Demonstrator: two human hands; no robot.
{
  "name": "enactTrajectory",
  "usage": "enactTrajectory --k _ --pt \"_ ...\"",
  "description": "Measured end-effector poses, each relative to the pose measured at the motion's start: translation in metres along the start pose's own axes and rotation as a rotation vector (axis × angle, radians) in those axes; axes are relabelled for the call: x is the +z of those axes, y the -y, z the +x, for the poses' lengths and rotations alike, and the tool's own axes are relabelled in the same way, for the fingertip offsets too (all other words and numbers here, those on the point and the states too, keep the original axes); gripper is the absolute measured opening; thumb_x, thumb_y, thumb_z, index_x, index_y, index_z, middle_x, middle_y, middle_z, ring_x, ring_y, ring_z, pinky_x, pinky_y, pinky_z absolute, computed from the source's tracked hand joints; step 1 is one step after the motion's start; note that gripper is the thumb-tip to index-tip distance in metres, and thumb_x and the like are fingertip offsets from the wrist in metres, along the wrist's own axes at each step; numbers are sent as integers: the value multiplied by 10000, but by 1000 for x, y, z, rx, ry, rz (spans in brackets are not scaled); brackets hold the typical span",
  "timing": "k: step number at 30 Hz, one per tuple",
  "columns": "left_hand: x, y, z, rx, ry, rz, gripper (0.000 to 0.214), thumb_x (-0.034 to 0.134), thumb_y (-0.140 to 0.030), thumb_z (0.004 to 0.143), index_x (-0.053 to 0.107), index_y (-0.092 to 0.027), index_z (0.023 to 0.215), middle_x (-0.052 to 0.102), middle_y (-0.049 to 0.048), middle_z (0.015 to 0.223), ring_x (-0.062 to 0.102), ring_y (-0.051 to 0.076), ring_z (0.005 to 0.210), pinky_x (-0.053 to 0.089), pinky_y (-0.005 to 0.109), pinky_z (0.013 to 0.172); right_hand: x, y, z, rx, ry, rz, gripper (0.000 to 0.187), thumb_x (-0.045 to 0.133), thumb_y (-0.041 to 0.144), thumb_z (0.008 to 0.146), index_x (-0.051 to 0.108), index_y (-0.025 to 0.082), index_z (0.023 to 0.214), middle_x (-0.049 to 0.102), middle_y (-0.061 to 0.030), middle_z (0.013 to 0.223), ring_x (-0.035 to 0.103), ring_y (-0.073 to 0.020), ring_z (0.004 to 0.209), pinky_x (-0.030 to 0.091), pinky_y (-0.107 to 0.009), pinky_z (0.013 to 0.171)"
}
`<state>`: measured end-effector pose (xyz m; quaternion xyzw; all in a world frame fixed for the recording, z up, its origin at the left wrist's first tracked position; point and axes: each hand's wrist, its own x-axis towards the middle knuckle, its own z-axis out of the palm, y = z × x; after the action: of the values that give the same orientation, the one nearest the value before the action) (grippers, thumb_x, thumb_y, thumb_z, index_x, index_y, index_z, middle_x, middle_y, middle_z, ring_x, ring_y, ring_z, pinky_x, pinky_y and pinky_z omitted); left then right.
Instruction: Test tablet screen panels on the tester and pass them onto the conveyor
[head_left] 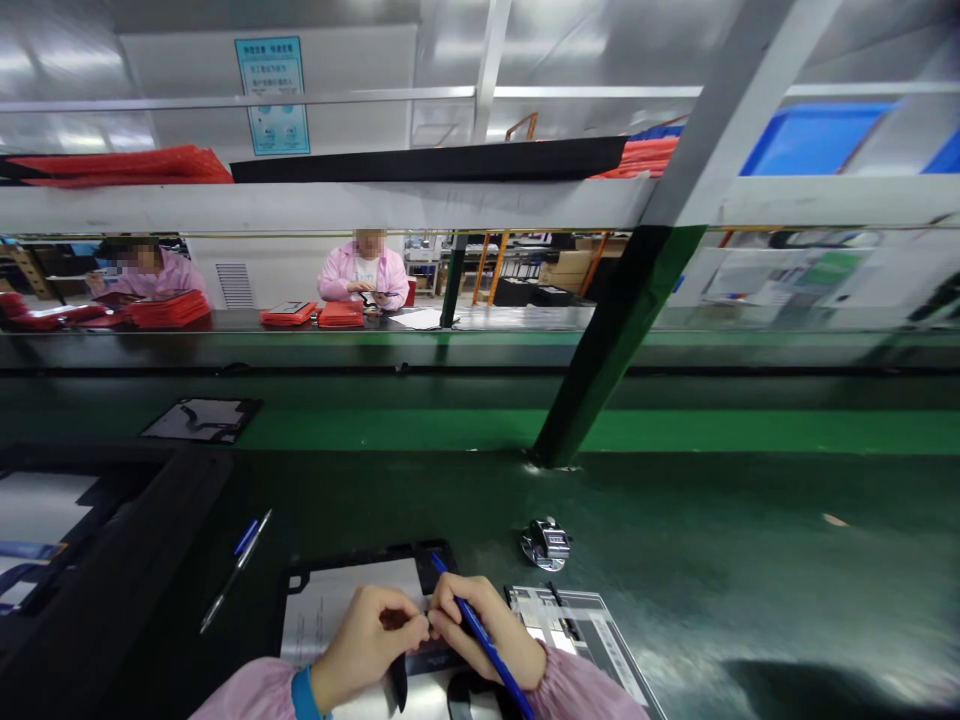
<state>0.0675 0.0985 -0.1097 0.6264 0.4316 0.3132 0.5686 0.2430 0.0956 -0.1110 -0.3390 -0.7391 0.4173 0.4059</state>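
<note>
Right hand [484,630] grips blue pen [487,648]; left hand [367,640] pinches something small, hidden; panel [352,600] partly covered, frame-cut.

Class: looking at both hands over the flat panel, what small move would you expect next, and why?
Probably a slow peel: the left hand and the right hand pinch together at the flat panel edge, with the blue pen tucked in the right hand, so something small there seems gripped.

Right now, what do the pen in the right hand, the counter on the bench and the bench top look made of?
The pen in the right hand looks like glossy blue plastic. The tally counter looks like chromed metal, given its bright mirror glints. The bench top seems a dark green rubbery mat with a soft sheen; its exact material is unclear.
</note>
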Motion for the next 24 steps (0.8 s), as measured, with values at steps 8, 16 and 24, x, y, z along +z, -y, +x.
enactTrajectory --k 8,16,24 --pt "1 2 -1 31 42 6 302 643 -379 762 669 -125 601 609 30 589 542 133 577 393 228 563 5 -4 0 28 0 69 356 614 249 762 287 231 626 445 64 562 387 -72 486 325 -194 479" --pt "-4 -1 -3 60 54 -30 445 613 -549 769 669 -119 667 623 36 624 553 145 603 427 256 616 -5 1 1 107 -15 232 419 507 545 880 292 237 694 468 50 641 455 -90 554 393 -220 550" --pt "-2 -8 -2 55 55 41 447 576 -529 795 704 -109 708 671 69 671 606 181 654 463 271 640 0 4 1 108 -72 89 442 554 593 828 334 236 690 514 37 644 522 -106 542 445 -225 527"
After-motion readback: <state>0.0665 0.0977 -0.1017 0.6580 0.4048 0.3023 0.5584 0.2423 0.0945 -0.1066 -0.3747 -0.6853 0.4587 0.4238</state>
